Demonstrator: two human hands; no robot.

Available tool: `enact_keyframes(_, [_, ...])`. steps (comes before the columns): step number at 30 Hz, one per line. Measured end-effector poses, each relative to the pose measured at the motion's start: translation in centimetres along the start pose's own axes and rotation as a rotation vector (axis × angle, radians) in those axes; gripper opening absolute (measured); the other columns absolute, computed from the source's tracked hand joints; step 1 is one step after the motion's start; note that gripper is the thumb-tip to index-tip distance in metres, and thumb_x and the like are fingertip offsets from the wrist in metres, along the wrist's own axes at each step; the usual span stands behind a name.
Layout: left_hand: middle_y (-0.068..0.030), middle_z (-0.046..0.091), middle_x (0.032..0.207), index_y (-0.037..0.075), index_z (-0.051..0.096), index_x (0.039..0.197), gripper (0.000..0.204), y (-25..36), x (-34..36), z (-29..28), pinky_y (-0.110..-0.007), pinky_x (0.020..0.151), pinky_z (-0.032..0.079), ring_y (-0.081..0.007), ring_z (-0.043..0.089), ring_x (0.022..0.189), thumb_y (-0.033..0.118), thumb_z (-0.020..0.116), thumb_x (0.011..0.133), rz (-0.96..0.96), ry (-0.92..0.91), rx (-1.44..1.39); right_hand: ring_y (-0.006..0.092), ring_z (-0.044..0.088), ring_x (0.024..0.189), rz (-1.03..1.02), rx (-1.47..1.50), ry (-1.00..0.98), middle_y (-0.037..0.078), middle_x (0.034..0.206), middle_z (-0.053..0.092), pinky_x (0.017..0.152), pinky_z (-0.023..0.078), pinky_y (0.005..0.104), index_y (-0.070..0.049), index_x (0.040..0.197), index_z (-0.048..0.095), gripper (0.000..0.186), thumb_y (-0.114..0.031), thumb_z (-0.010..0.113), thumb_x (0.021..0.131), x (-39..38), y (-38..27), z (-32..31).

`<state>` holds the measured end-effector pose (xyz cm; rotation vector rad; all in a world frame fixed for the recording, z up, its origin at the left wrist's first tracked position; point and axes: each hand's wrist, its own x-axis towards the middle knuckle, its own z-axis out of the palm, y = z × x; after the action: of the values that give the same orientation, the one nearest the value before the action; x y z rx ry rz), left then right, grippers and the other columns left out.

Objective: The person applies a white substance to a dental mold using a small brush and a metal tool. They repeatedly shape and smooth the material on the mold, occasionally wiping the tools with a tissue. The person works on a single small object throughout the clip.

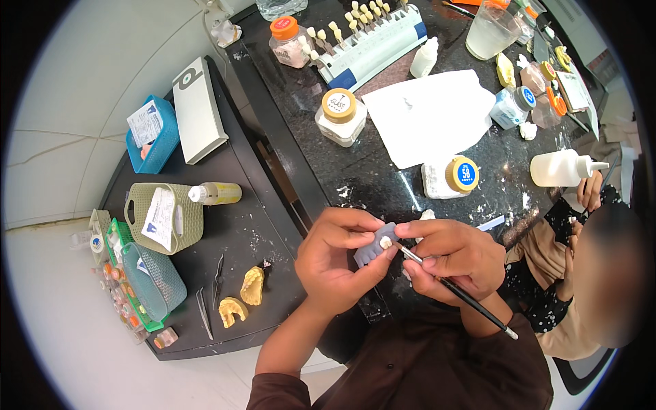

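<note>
Between the fingers of my left hand (335,260) is a grey dental model (369,254), held over the near edge of the dark bench. A small whitish tooth-shaped piece (385,242) sits against the model, next to my left fingertips. My right hand (458,256) grips a slim brush (471,302) with a black handle and silvery ferrule, its working end pointing at the whitish piece. The brush tip is too small to make out. My right index fingertip touches the edge of the model. Behind my right fingers lies a crumpled white wad (428,215), partly covered.
Beyond my hands are a white paper towel (430,113), powder jars (451,179), a tooth shade guide (372,48) and a squeeze bottle (557,168). Left, a side table holds baskets (186,217), yellow plaster models (252,285) and tweezers (204,313). A co-worker (574,273) sits close on the right.
</note>
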<state>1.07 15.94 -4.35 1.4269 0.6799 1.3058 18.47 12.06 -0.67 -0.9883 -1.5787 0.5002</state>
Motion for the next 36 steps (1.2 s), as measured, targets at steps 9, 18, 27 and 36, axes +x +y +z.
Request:
enact_keyframes(9, [-0.0178, 0.064, 0.104, 0.003, 0.057, 0.094, 0.033, 0.0, 0.1, 0.1, -0.028, 0.075, 0.055, -0.0177, 0.066, 0.088, -0.009, 0.079, 0.072, 0.008, 0.004, 0.009, 0.0353, 0.073, 0.091, -0.006, -0.003, -0.056, 0.011, 0.077, 0.066, 0.068, 0.061, 0.0372, -0.006, 0.086, 0.056, 0.031, 0.011, 0.078, 0.072, 0.2, -0.2, -0.2])
enact_keyframes(18, [-0.0172, 0.061, 0.106, 0.005, 0.054, 0.094, 0.032, 0.1, 0.0, 0.0, -0.029, 0.080, 0.052, -0.0159, 0.062, 0.090, -0.010, 0.075, 0.074, -0.021, -0.020, 0.011, 0.0350, 0.073, 0.091, 0.007, 0.016, -0.053, 0.011, 0.076, 0.065, 0.069, 0.062, 0.0371, -0.006, 0.084, 0.055, 0.031, 0.011, 0.077, 0.071, 0.0, -0.1, -0.3])
enact_keyframes(27, [-0.0175, 0.061, 0.106, 0.005, 0.054, 0.095, 0.033, 0.3, 0.0, 0.0, -0.031, 0.082, 0.053, -0.0174, 0.063, 0.092, -0.010, 0.075, 0.074, -0.012, -0.035, 0.030, 0.0351, 0.073, 0.091, -0.012, -0.009, -0.070, 0.011, 0.077, 0.065, 0.068, 0.062, 0.0367, -0.005, 0.087, 0.056, 0.034, 0.015, 0.076, 0.068, -0.1, 0.0, -0.3])
enact_keyframes(36, [-0.0170, 0.062, 0.107, 0.001, 0.057, 0.096, 0.031, 0.1, -0.1, 0.4, -0.037, 0.084, 0.057, -0.0243, 0.066, 0.097, -0.013, 0.073, 0.075, -0.015, 0.052, -0.079, 0.0323, 0.071, 0.086, -0.133, 0.027, 0.059, 0.021, 0.089, 0.070, 0.072, 0.059, 0.0417, 0.001, 0.092, 0.061, 0.022, -0.021, 0.067, 0.094, 2.9, -3.3, -7.7])
